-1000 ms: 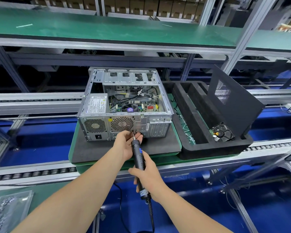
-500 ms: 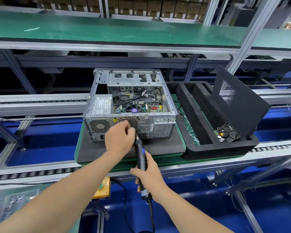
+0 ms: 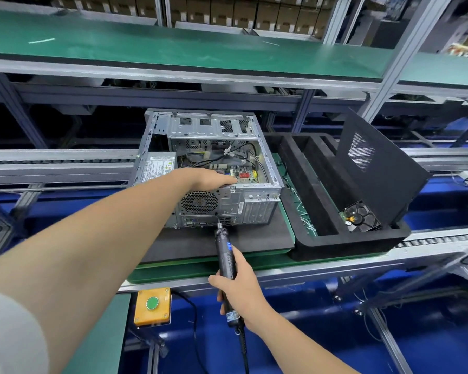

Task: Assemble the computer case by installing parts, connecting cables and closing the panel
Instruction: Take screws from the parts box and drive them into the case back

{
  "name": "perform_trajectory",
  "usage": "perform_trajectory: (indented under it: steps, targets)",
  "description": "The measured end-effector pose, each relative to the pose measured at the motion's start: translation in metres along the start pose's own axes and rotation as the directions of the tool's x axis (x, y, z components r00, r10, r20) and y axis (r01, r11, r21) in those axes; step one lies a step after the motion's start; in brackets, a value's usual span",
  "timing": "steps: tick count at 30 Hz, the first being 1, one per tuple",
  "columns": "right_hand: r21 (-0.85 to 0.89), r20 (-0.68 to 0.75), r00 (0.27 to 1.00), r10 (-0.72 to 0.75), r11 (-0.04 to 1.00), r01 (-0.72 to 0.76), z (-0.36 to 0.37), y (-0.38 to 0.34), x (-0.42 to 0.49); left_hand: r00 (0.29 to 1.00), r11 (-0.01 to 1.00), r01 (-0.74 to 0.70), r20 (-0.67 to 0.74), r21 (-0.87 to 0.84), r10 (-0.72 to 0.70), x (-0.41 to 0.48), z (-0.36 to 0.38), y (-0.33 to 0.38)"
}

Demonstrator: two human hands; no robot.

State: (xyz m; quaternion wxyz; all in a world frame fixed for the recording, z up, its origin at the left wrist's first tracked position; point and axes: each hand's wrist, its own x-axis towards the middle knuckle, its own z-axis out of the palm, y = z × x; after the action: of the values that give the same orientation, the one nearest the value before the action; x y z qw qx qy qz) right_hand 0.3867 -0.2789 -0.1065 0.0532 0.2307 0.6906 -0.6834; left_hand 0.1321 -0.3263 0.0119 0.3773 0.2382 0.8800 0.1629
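Yellow box with a round green button sits at the bench edge, nearest me. My right hand has its fingers wrapped tight round the black ribbed screwdriver, cord trailing down. The bit tip touches the case rear panel just under the round fan grille. Bare sheet-metal case lies side-open on a black foam mat, with mat free in front. My left hand lies flat on the top rear rim, fingers nearly straight, holding nothing. Board and cables are visible inside. To the right, just beside the mat, is a black foam tray with long slots. The black side panel leans tilted in it, a drive at its foot. Green shelf overhead, well apart.
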Motion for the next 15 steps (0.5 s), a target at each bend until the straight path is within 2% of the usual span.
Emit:
perform_trajectory:
  steps: [3, 8, 15]
  targets:
    - [0.002, 0.008, 1.000, -0.002, 1.000, 0.002, 0.0002, 0.0033, -0.0014, 0.996, 0.999, 0.012, 0.083, 0.041, -0.015, -0.0026, -0.0007, 0.0028]
    - [0.007, 0.000, 1.000, 0.002, 1.000, -0.002, 0.0009, 0.0078, -0.0038, 1.000, 0.968, -0.001, -0.001, 0.250, 0.001, -0.0025, -0.0016, 0.0023]
    - [-0.038, 0.008, 1.000, -0.028, 0.999, 0.029, 0.0006, 0.0031, -0.0006, 0.999, 0.962, 0.019, 0.038, 0.274, -0.031, 0.0018, -0.0048, 0.0039]
